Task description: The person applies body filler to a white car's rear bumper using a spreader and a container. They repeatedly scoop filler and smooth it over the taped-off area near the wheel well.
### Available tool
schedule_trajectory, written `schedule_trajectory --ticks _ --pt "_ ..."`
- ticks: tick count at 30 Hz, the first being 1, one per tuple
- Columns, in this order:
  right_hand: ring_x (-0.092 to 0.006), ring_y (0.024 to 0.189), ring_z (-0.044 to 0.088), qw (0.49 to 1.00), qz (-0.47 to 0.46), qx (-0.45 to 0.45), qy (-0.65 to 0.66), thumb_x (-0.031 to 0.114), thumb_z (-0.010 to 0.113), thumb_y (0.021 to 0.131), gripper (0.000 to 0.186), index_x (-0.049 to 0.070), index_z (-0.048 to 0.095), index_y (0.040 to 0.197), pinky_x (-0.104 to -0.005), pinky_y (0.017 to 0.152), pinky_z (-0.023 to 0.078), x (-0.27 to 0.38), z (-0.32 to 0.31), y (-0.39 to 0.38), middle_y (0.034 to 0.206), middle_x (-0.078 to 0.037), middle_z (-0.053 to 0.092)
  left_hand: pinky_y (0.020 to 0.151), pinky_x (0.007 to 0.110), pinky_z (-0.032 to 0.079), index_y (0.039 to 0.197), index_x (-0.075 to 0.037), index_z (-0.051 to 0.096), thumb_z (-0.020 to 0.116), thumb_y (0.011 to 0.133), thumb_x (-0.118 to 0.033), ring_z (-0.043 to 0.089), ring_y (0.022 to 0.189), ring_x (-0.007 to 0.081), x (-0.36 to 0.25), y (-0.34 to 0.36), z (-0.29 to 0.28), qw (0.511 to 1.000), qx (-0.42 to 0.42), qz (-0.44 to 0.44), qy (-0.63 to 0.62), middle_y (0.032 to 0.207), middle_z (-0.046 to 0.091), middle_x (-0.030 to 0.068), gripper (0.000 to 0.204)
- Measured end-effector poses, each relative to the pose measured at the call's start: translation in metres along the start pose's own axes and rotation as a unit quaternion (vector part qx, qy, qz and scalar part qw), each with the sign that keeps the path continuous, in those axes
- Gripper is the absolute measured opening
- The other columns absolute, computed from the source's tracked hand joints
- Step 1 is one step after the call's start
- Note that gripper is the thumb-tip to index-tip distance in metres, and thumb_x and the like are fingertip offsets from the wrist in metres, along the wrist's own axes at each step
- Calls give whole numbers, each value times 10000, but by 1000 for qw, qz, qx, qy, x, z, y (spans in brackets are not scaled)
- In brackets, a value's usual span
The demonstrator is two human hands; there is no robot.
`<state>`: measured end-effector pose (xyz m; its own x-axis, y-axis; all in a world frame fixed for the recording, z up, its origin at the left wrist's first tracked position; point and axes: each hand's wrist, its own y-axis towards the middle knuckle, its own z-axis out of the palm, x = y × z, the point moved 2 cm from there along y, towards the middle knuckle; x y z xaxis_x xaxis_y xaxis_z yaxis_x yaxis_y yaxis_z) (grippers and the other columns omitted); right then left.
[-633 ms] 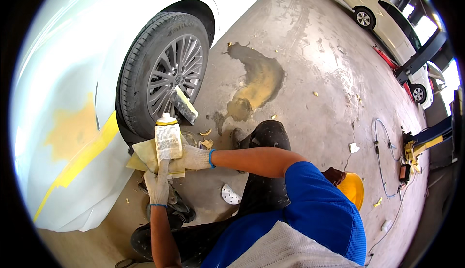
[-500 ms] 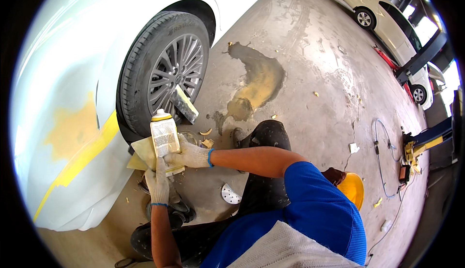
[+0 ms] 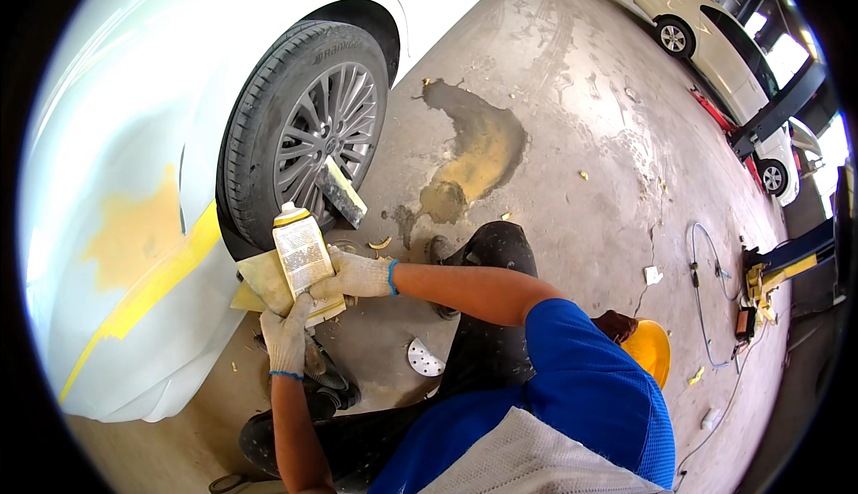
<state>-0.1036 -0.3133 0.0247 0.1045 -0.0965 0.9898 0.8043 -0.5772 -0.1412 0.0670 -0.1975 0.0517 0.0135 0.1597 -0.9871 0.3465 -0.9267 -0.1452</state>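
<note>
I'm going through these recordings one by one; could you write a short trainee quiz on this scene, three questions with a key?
1. True or false: the left hand and the right hand both wear pale gloves.

2. Multiple choice: what colour is the long strip on the car body beside the wheel?
a) red
b) yellow
c) green

3. Short answer: does the cap of the white bottle point toward the top or the bottom of the picture?

Key: 1. True. 2. b. 3. The top.
</note>
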Motion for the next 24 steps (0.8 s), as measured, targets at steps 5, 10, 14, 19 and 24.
schedule_trajectory --ticks 5,10,14,19,24 --pt "-136 779 678 999 -39 -14 -25 318 731 941 413 38 752 1244 -308 684 567 -6 2 6 989 -55 765 487 275 487 1064 36 752 766 942 -211 613 566 110 11 -2 -2 993 -1 -73 -91 845 731 49 276" --pt "-153 856 698 996 -69 6 -60 281 763 914 406 30 759 1233 -326 767 580 -6 0 8 1041 -71 778 574 277 511 1084 52 743 747 947 -166 640 654 101 6 -1 -4 999 27 15 29 868 733 33 257" --pt "-161 929 709 997 16 72 4 247 795 891 413 15 758 1231 -335 829 583 10 -8 1 1084 -80 782 635 269 509 1102 66 735 731 952 -142 636 713 91 -7 -8 -3 993 81 51 72 892 733 24 257" --pt "-168 1009 717 996 41 82 7 208 825 869 423 2 755 1233 -342 899 585 13 -9 1 1133 -91 785 570 254 482 1063 41 747 740 952 -158 615 651 81 -7 -7 -3 996 77 -29 25 854 721 34 229" --pt "-174 1023 706 996 -63 60 22 233 815 886 433 7 750 1250 -331 919 575 -18 -6 12 1141 -92 780 539 251 471 1042 19 755 750 948 -174 618 630 78 0 -7 -3 992 76 -95 -38 831 717 38 215"
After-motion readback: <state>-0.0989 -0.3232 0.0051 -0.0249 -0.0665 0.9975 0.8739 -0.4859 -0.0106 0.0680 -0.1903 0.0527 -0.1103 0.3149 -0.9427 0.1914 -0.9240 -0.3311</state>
